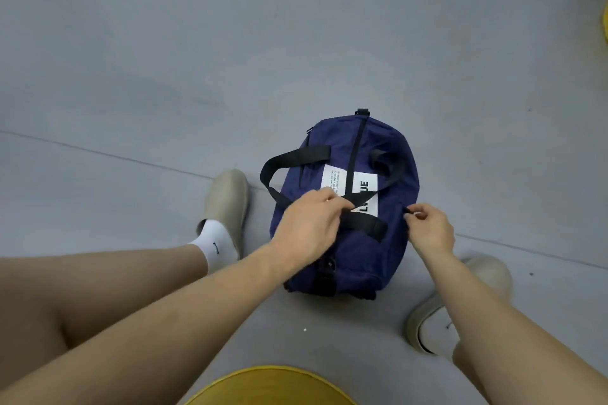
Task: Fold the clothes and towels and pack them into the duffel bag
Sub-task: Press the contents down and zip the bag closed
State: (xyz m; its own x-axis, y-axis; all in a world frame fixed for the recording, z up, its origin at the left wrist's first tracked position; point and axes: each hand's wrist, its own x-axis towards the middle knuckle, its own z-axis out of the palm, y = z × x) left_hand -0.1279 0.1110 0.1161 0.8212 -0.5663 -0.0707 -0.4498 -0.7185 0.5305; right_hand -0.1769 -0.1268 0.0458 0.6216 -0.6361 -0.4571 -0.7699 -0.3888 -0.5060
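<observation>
Your navy-blue fabric duffel bag (378,148) lies on the grey floor (164,76) directly under and between your two hands, with its long axis pointing away from you. The black zip line (357,148) along its top looks closed over the stretch beyond your hands.

Your left hand (309,223) rests on the near half of the bag's top. Its fingers are curled, and the tips meet at the zip beside the white printed label (368,187). You cannot tell from here whether they pinch a zip pull or only press the cloth. A flat black webbing strap (368,225) runs out from under this hand towards your right hand. The looped black carry handle (279,164) arches off the bag just beyond your left hand.

Your right hand (432,230) sits at the bag's right flank. Its thumb and forefinger are narrowed to a pinch on a small black tab (409,210) that juts from the side seam, and the other fingers are loosely curled behind them.

Outside your left hand stands a beige slip-on shoe (227,197) with a white sock (217,240) rising from it. A second beige shoe (460,299) sits below your right hand, close to the bag's near corner. A round yellow seat (269,385) shows between your forearms, nearest to you.
</observation>
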